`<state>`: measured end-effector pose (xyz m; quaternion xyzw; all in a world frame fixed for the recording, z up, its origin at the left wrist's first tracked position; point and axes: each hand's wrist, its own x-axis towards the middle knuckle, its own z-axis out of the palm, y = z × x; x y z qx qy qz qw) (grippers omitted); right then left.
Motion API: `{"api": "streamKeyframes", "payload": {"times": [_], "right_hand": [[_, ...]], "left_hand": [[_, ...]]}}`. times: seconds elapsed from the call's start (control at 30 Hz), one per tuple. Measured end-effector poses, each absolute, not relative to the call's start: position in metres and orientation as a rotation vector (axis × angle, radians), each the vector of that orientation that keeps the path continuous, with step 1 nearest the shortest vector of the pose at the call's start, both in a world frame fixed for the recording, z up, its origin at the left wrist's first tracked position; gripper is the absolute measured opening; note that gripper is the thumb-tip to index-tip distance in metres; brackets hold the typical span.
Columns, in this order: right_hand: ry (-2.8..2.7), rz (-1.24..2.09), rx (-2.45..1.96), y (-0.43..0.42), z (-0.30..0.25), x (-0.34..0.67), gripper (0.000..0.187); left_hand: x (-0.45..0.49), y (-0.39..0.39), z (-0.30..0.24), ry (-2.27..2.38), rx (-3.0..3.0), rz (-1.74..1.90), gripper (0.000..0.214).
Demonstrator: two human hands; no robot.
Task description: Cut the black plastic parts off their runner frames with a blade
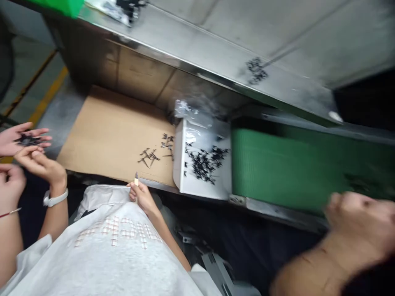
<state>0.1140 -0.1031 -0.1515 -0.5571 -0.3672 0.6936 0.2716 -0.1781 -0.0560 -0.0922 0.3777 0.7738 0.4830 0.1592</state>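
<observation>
My right hand (141, 196) rests at the near edge of a flat cardboard sheet (105, 131), closed on a small pale piece that sticks up from its fingers. My left hand (41, 166), with a white watch on the wrist, has its fingers pinched together next to another person's open palm (26, 139), which holds small black parts. What my left fingers hold is hidden. Loose black parts (149, 156) lie on the cardboard. More black parts (205, 162) fill a white tray (180, 172) to the right.
A green conveyor belt (277, 168) runs right of the tray, under a steel shelf (197, 49). Another person's blurred arm (348, 234) reaches in at the lower right. A second hand (9, 183) with a red bracelet is at the far left.
</observation>
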Motion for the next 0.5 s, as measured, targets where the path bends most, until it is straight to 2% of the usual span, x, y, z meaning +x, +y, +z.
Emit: {"api": "streamKeyframes", "payload": {"times": [0.03,0.1,0.23,0.37,0.5], "right_hand": [[-0.964,1.853,-1.499,-0.104,-0.154,0.115,0.029],[-0.930,1.816,-1.491,-0.105,-0.156,0.118,0.032],[-0.923,1.721,-1.510,-0.101,-0.156,0.135,0.034],[-0.966,1.552,-1.628,-0.086,-0.153,0.175,0.034],[-0.997,1.288,-1.856,-0.054,-0.150,0.222,0.033]], "left_hand": [[-0.160,-0.052,-0.092,2.178,1.100,1.353,0.030],[-0.128,-0.050,-0.094,2.111,1.158,1.268,0.064],[-0.082,-0.049,-0.107,1.815,1.338,0.840,0.029],[-0.052,-0.034,-0.120,1.379,1.505,0.245,0.031],[-0.036,-0.016,-0.121,1.276,1.593,-0.023,0.043]]}}
